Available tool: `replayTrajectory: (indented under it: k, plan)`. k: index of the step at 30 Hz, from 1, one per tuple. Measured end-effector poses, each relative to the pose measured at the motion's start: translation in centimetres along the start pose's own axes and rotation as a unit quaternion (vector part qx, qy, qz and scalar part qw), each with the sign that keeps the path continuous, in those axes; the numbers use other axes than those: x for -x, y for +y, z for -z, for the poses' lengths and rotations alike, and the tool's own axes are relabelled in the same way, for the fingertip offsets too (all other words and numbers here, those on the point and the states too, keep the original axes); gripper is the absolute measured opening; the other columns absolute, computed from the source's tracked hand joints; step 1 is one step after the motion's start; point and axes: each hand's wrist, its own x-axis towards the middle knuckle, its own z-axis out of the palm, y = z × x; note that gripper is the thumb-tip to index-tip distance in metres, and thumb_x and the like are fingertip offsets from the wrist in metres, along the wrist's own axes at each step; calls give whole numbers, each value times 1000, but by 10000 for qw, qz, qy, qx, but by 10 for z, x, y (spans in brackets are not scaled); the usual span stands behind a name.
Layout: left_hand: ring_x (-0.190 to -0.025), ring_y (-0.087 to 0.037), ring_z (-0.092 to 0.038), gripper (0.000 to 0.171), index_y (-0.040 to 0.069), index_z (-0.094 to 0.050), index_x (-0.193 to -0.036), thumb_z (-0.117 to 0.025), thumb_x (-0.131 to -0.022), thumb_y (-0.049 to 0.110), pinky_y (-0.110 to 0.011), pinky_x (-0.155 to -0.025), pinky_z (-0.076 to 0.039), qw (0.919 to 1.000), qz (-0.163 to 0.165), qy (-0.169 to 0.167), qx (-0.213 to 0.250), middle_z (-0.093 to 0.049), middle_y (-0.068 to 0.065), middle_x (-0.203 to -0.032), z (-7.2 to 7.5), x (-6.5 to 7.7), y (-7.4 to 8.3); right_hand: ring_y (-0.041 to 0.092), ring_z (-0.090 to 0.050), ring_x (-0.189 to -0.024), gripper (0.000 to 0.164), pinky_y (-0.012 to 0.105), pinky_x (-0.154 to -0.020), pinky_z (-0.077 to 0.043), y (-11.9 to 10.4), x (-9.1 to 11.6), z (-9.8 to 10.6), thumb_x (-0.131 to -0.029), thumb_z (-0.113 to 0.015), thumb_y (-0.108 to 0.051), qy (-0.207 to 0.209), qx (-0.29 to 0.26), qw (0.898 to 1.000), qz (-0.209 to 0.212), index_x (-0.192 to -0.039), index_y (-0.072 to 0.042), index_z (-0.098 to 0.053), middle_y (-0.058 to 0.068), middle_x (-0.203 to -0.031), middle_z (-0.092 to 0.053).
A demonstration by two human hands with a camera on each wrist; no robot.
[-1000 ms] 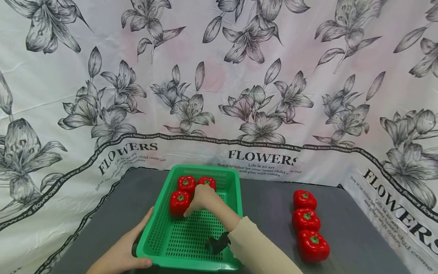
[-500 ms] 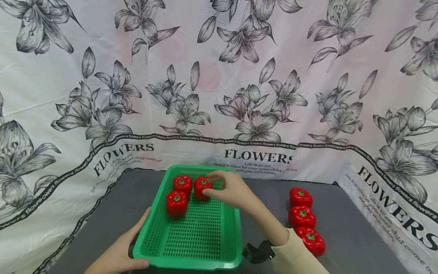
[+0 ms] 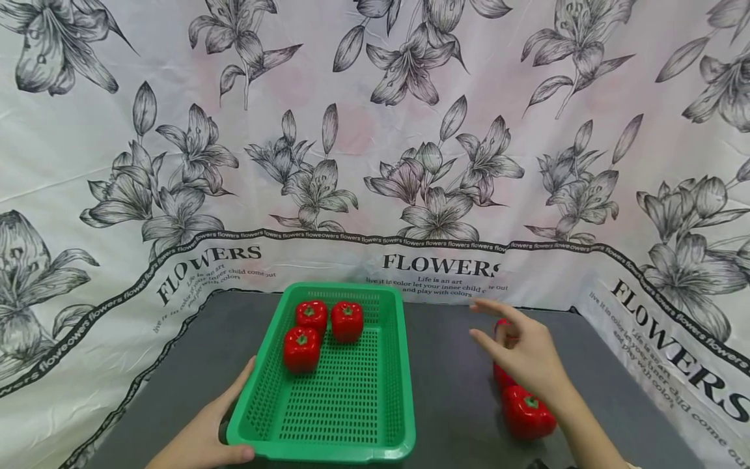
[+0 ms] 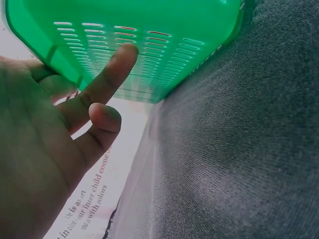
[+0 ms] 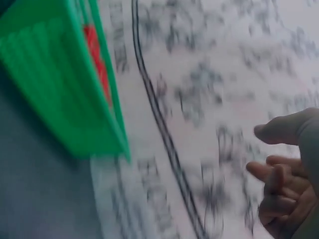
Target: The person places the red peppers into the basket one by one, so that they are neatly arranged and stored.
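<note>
A green perforated plastic basket (image 3: 336, 451) sits on the dark grey table, with three red bell peppers (image 3: 301, 350) in its back left part. My left hand (image 3: 205, 420) holds the basket's near left corner, thumb at the front rim and fingers along the side wall. In the left wrist view, the fingers (image 4: 107, 82) reach along the slotted green wall. To the right of the basket, my right hand (image 3: 530, 355) hangs over a row of red bell peppers (image 3: 528, 413), thumb and fingers apart with nothing between them. It hides much of the farther peppers.
A white cloth (image 3: 363, 195) printed with grey lilies and the word FLOWERS stands behind and at both sides of the table (image 3: 451, 365). Grey tabletop lies between the basket and the pepper row.
My right hand has let go of a pepper at the back of the basket and moved right, over the pepper row. The left hand stays at the basket's corner.
</note>
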Motion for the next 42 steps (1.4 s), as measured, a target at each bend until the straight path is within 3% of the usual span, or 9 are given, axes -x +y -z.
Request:
replayTrajectory:
  k: [7,15,21,29,31,34,36,39,42]
  plan:
    - [-142,2,-42,111,36,2,-172,-79,-95,31,-22,-102,-47,9990,-136,124,-402,-8,-18,-176,2,1,0,8,-30,-37,44,30,-36,-27,67,42,44,-101,-74,-8,470,-3,9969,-636,-144,-11,-65,-35,-119,-66]
    - [-149,7,-29,110,31,-2,-173,-79,-94,39,-22,-105,-44,9916,-393,416,-1160,-15,-13,-176,5,1,4,19,-32,-38,41,36,-38,-33,120,85,45,-110,-61,-18,221,-770,9864,-1433,-149,-6,-58,-29,-123,-68]
    - [-146,-1,-41,113,30,3,-172,-77,-93,27,-22,-105,-45,9984,-223,157,-498,-13,-22,-175,4,3,0,24,-31,-38,38,35,-39,-35,140,100,39,-109,-64,-22,250,-697,9797,-1860,-143,-4,-63,-30,-116,-71]
    - [-143,-8,-49,112,30,4,-172,-75,-94,23,-22,-106,-45,9996,-277,-34,-32,-14,-24,-174,0,4,-2,28,-39,-43,48,36,-50,-41,161,117,48,-105,-70,-14,-575,-1074,9683,-2181,-146,5,-57,-23,-120,-74]
    - [-144,-7,-47,112,30,3,-172,-76,-94,23,-21,-106,-44,9995,-294,14,-109,-15,-23,-174,0,4,-1,30,-30,-44,50,41,-44,-35,164,119,49,-103,-71,-10,-798,-1267,9641,-2193,-147,5,-55,-19,-94,-73]
    - [-145,-5,-45,111,28,4,-172,-75,-94,22,-21,-107,-43,9996,-226,26,-174,-13,-23,-175,1,3,0,27,-20,-47,51,42,-41,-29,167,119,50,-99,-76,-9,-1081,-1325,9572,-2335,-148,-5,-60,-9,-62,-49]
    - [-144,-5,-46,112,33,4,-172,-76,-94,23,-21,-106,-44,9999,115,-23,56,-11,-18,-176,1,3,2,21,-19,-48,50,40,-41,-28,169,118,50,-97,-79,-12,-1274,-1295,9499,-2544,-143,-25,-66,-3,-57,-28]
    - [-140,-11,-53,113,40,5,-170,-78,-95,25,-23,-104,-48,9964,626,-131,555,-10,-16,-176,0,1,5,17,-20,-49,53,38,-42,-29,171,118,50,-94,-82,-15,-1502,-1293,9404,-2762,-125,-54,-67,2,-56,-26]
    - [-136,-17,-58,113,46,5,-169,-78,-96,26,-25,-102,-51,9903,936,-213,1003,-10,-16,-176,-1,0,9,16,-22,-48,60,36,-42,-30,173,118,50,-93,-83,-14,-1723,-1302,9375,-2729,-116,-65,-61,8,-56,-26]
